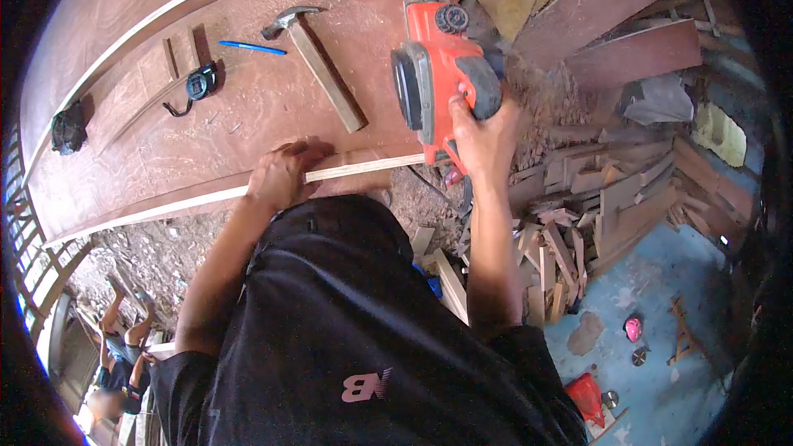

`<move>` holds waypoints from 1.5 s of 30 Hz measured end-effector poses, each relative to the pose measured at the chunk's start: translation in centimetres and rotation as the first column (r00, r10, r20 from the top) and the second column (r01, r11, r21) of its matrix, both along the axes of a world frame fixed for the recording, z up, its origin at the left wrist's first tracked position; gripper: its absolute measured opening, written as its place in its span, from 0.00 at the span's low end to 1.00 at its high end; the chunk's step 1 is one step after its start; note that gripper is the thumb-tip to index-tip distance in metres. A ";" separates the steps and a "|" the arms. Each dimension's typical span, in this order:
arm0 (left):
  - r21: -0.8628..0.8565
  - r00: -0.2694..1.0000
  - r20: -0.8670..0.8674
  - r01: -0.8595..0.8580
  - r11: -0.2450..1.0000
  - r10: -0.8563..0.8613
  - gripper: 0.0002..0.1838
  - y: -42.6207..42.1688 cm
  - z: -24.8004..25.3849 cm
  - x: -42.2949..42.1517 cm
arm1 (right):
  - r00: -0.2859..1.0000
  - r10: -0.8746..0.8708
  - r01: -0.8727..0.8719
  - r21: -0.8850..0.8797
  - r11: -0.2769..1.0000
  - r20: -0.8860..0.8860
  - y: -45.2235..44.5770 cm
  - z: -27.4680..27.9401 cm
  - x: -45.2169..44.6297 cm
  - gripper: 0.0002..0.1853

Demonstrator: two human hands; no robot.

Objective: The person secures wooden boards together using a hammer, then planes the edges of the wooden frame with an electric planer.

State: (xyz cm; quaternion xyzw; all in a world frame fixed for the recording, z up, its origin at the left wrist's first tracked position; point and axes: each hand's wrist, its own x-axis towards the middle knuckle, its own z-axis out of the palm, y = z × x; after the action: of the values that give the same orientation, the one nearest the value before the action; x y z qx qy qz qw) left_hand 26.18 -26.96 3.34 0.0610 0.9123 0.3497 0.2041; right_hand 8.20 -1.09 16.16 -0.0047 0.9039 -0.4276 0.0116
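My right hand (487,139) is closed around the black-topped handle of a red electric planer (443,54). The planer rests over the right end of a pale-edged wooden strip (359,168) along the near side of a reddish plywood panel (235,124). Farther left, my left hand (279,175) grips this strip, its fingers curled over the edge and partly blurred. Between the hands and the far edge lies a claw hammer (322,70) with a wooden handle. Left of it are a blue pen (252,48) and a tape measure (201,81).
A dark lump (68,129) sits near the panel's left end. Offcuts (570,256) are heaped on the ground at right, beside a blue floor (636,281). Boards (632,49) lean at upper right. Another person (124,363) is at lower left.
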 end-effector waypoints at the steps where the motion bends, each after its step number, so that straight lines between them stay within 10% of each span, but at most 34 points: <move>1: 0.001 1.000 0.009 0.007 1.000 -0.007 0.31 -0.1 -0.1 0.0 | 0.997 -0.004 0.003 0.019 1.000 0.075 -0.5 0.5 -0.6 0.09; 45: 0.079 1.000 0.008 0.006 0.997 -0.006 0.29 -0.2 0.2 -0.2 | 0.998 0.050 -0.056 -0.184 0.981 -0.035 -8.1 -1.4 -19.7 0.07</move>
State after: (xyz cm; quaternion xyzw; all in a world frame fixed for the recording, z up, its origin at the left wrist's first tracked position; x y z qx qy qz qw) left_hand 26.01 -27.17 3.54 0.0702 0.8968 0.3849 0.2065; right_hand -11.48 -9.20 14.74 -0.0362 0.8600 -0.5090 0.0088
